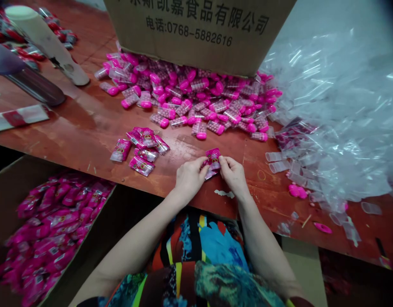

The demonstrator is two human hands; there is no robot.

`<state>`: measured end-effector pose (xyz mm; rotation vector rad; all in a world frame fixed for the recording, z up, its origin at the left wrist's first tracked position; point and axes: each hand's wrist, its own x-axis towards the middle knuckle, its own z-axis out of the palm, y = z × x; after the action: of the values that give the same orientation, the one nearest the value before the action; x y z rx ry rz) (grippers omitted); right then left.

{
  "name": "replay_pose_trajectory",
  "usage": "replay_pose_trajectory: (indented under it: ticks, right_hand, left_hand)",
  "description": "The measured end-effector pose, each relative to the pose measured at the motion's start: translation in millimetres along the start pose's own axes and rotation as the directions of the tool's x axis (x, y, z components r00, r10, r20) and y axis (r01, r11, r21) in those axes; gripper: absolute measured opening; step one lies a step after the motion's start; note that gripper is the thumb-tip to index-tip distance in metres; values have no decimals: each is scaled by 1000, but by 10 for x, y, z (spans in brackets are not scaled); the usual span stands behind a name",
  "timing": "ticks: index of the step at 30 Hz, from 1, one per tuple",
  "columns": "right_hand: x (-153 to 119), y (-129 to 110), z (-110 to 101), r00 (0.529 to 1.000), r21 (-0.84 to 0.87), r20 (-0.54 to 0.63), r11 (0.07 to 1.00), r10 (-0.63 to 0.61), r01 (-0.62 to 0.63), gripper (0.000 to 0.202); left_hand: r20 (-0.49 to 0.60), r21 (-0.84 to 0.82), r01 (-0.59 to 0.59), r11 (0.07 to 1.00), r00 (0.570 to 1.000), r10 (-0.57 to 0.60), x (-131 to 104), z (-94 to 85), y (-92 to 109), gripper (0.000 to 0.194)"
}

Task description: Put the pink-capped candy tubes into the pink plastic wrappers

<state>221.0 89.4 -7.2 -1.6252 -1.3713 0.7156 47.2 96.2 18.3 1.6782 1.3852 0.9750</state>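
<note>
Both hands meet over the table's front part, pinching a small pink printed wrapper (213,158) between them. My left hand (190,175) has thumb and fingers closed on its left side. My right hand (232,174) is closed on its right edge. Whether a bottle sits inside the wrapper I cannot tell. Left of my hands lies a small group of pink wrapped packs (145,147). Beyond them spreads a big heap of little clear bottles (196,102) with bright pink caps and small beads inside.
A cardboard carton (196,47) rises behind the bottle heap. Clear plastic bags (337,119) and empty tubes (278,164) cover the right side. Two tall bottles, one white (56,51) and one dark (33,81), occupy the left. Below the edge, a box (97,226) holds many pink packs.
</note>
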Motion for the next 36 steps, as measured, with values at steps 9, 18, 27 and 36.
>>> replay_pose_trajectory:
  ticks: [9,18,27,36]
  right_hand:
    - [-52,54,-124,998,-277,-32,960,-61,50,40]
    - [-238,-158,186,994,145,-39,984,-102,106,40]
    - [-142,-247,230,993,332,74,942,-88,58,38]
    - [72,-455,404,969,203,108,959,-220,195,28]
  left_hand:
    - [81,-473,260,842,964,-252,64,-15,-98,20]
    - [338,-806,489,335,843,-417,9,-55,15,23]
    - [323,-703,474,530,877,-356,-22,-118,-49,36]
    - [214,-755,417,506,886,-411,183,-113,-83,53]
